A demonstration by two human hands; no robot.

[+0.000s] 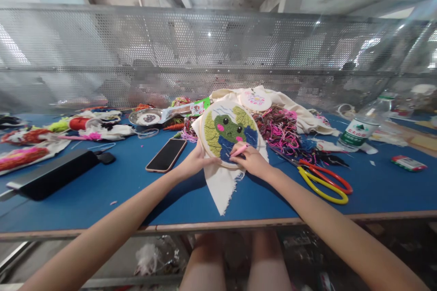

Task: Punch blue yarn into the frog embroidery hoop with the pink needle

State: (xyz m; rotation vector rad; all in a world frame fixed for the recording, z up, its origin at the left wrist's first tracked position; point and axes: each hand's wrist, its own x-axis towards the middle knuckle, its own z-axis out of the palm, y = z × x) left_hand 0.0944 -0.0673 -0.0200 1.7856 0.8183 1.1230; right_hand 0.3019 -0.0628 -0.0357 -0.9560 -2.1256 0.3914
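Observation:
A round embroidery hoop [209,123] is tilted up toward me over the table, with white cloth [220,186] hanging below it. Its picture shows a green frog face [232,129] with pink cheeks, yellow-green leaf shapes and dark blue areas. My left hand [198,160] grips the hoop's lower left rim, thumb on the front and the other fingers hidden behind. In my right hand [251,159] is a pink punch needle pen [241,150], pinched and held against the blue part at the lower right. Its tip is too small to make out.
Red-and-yellow scissors [324,182] lie right of the hoop, a phone [166,155] left of it. Tangled yarn [278,129] and a smaller hoop [256,99] are behind. A plastic bottle [362,129] stands right; a black case [64,173] and metal dish [146,117] are left. A perforated metal screen [205,50] closes the back.

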